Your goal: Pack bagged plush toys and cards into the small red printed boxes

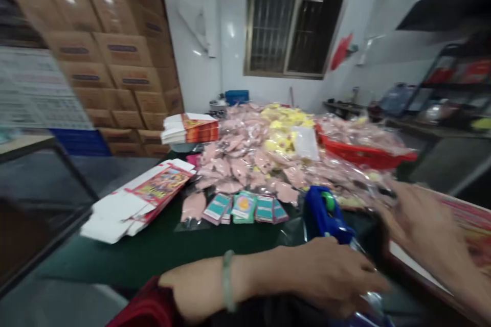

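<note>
My left hand (pixel 330 271), with a pale green bangle on its wrist, reaches across to the right, just in front of a blue tape dispenser (pixel 326 214). Clear plastic shows beneath its fingers, but motion blur hides whether they grip it. Further right, my right hand (pixel 425 219) is smeared by motion beside the heap of bagged pink pieces (pixel 241 168). What it holds, if anything, cannot be made out. Small card packs (pixel 244 206) lie in a row at the front of the heap, beside a bagged pink piece (pixel 193 206).
Flattened printed boxes (pixel 141 196) lie on the green table (pixel 153 260) at left, with a box stack (pixel 190 129) behind. Yellow bagged pieces (pixel 284 127) top the heap. A red basket (pixel 356 154) stands at back right. Printed card (pixel 468 219) lies at far right. Cartons (pixel 123 51) line the wall.
</note>
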{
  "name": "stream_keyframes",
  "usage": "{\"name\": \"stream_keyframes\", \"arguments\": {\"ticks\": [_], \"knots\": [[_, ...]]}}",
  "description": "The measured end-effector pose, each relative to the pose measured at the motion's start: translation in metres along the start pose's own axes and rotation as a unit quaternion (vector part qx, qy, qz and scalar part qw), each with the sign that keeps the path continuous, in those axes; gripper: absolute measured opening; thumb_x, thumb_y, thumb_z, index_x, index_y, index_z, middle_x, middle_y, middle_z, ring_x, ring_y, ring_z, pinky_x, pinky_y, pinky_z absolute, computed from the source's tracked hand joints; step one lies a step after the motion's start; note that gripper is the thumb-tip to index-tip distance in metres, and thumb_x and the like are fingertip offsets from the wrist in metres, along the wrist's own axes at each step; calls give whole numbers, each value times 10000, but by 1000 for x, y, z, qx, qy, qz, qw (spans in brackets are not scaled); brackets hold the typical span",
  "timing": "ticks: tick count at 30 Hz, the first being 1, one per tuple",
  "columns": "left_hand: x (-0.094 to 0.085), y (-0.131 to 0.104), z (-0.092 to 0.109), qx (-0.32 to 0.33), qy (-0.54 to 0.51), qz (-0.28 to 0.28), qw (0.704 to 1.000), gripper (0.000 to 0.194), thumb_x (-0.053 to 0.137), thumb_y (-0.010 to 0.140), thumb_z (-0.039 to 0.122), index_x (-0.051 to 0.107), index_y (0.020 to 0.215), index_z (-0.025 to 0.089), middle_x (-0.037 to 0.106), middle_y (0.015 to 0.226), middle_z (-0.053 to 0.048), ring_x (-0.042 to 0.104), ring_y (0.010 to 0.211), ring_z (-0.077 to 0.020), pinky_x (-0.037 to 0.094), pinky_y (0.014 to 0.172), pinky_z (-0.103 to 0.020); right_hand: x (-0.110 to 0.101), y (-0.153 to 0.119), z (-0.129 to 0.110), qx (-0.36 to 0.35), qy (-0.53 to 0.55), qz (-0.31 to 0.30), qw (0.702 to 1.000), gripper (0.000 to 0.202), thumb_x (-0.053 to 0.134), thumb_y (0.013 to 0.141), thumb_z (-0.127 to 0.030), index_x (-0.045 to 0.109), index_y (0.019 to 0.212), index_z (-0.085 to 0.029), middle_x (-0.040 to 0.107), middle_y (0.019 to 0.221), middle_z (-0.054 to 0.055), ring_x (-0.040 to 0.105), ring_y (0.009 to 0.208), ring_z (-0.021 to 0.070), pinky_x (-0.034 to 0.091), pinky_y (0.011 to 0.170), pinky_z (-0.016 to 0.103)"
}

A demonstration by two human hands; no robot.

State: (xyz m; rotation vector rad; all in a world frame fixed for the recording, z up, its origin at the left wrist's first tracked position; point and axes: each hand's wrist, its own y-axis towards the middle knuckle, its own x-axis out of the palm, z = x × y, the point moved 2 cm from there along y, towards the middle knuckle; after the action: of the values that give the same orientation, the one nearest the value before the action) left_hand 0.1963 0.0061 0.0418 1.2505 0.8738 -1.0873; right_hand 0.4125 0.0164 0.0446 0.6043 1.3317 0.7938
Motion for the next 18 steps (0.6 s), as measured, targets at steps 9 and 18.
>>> {"name": "stream_keyframes", "arguments": {"ticks": [9, 18], "knots": [[-80, -309, -40, -601, 257, 183, 734, 306, 493, 853, 261, 624, 1123, 198, 606, 1196, -148, 478, 1181, -333, 390, 917, -515, 56, 98, -315, -147, 480, -238, 831, 237, 434, 890, -180, 630, 1023, -197, 696, 1030, 39, 639, 948, 154, 482, 828, 257], [-44, -382, -44, -703, 283, 151, 635, 439, 524, 816, 497, 588, 1212, 318, 422, 1390, -170, 301, 1287, -440, 321, 901, -577, 132, 155, -474, -41, 366, -312, 876, 413, 610, 782, -332, 557, 1085, -56, 606, 1099, 281, 561, 1077, 368, 416, 862, 475]]}}
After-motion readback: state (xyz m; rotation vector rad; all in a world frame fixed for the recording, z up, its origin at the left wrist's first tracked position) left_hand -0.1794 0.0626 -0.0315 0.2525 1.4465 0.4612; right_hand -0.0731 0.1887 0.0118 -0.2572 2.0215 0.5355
